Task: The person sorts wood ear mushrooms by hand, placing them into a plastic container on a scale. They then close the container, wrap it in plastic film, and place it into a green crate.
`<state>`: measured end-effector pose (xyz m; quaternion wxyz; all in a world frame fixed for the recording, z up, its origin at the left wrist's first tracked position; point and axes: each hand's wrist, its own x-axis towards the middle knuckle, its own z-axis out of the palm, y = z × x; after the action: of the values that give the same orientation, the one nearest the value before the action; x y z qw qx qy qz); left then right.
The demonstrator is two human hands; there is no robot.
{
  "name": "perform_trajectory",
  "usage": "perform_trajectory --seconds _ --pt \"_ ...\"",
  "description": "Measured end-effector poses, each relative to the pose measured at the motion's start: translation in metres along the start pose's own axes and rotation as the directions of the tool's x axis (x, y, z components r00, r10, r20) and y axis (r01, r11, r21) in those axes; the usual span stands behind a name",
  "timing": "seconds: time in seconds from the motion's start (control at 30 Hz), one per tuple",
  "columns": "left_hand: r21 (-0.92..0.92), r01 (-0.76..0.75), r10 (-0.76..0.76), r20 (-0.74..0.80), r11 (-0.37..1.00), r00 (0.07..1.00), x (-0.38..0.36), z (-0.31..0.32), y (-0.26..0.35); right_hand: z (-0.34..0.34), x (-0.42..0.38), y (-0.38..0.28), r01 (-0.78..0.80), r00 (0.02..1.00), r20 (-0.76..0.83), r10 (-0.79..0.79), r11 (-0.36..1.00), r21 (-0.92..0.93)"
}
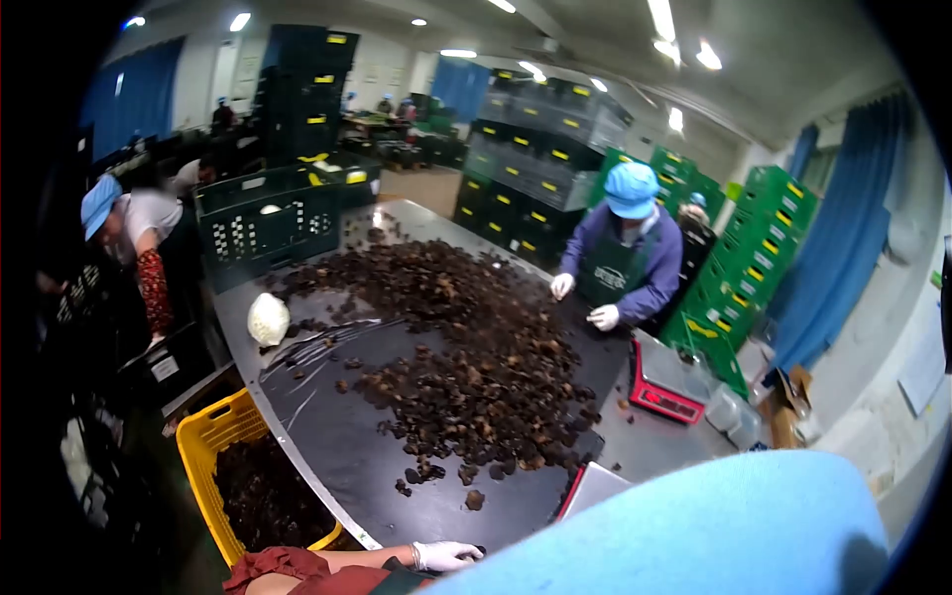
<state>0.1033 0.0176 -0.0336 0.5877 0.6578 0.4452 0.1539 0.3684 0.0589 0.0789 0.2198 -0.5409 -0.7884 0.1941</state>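
At the bottom edge my left hand point(446, 555), in a white glove, reaches in from a red sleeve point(278, 567). Its fingers look closed, with a dark bit by their tips; a large light-blue shape point(684, 526), possibly cap fabric close to the camera, partly covers them. My right hand is out of view. On the dark tabletop point(337, 436) beyond lies a wide heap of dark brown, crinkled pieces point(476, 397), perhaps dried mushrooms or fungus. Nearest my left hand are a loose piece point(474, 500) and a scale point(593, 490), partly hidden by the blue shape.
A yellow basket point(203, 476) of dark pieces stands left of the table. Across it, a co-worker point(630, 248) in a blue cap has white-gloved hands over the heap. A red scale point(672, 377), a white bundle point(268, 319), a dark crate point(268, 228) and stacked green crates point(744, 258) surround it.
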Motion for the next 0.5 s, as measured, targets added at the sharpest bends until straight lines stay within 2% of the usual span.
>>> perform_trajectory --seconds 0.07,0.1,0.2,0.3,0.4,0.43,0.47,0.5 --pt "-0.045 -0.024 0.022 -0.046 0.999 0.999 0.001 0.0 -0.022 0.009 0.012 -0.004 0.053 0.998 0.023 -0.053 0.999 -0.001" --pt "-0.066 -0.109 0.102 -0.109 0.992 0.989 0.004 0.003 -0.04 0.014 0.018 -0.006 0.077 0.996 0.033 -0.077 0.997 -0.004" --pt "-0.209 -0.063 0.037 -0.129 0.976 0.991 -0.003 -0.001 -0.051 0.023 0.028 -0.012 0.13 0.99 0.054 -0.13 0.991 0.002" --pt "-0.111 -0.021 0.008 -0.12 0.994 0.993 -0.007 0.0 -0.039 0.03 0.031 -0.016 0.181 0.981 0.07 -0.181 0.984 0.006" --pt "-0.075 -0.127 0.116 -0.134 0.989 0.984 0.013 0.011 -0.059 0.035 0.03 -0.02 0.218 0.972 0.081 -0.219 0.976 0.014" --pt "0.061 -0.049 0.056 -0.122 0.997 0.991 0.01 0.007 -0.042 0.036 0.029 -0.021 0.228 0.97 0.083 -0.228 0.974 0.015" --pt "0.028 -0.035 0.038 -0.099 0.999 0.994 0.005 0.004 -0.025 0.038 0.028 -0.023 0.24 0.967 0.086 -0.24 0.971 0.015" --pt "0.024 -0.086 0.088 -0.131 0.996 0.987 0.01 0.008 -0.03 0.04 0.029 -0.026 0.252 0.964 0.086 -0.253 0.968 0.015"
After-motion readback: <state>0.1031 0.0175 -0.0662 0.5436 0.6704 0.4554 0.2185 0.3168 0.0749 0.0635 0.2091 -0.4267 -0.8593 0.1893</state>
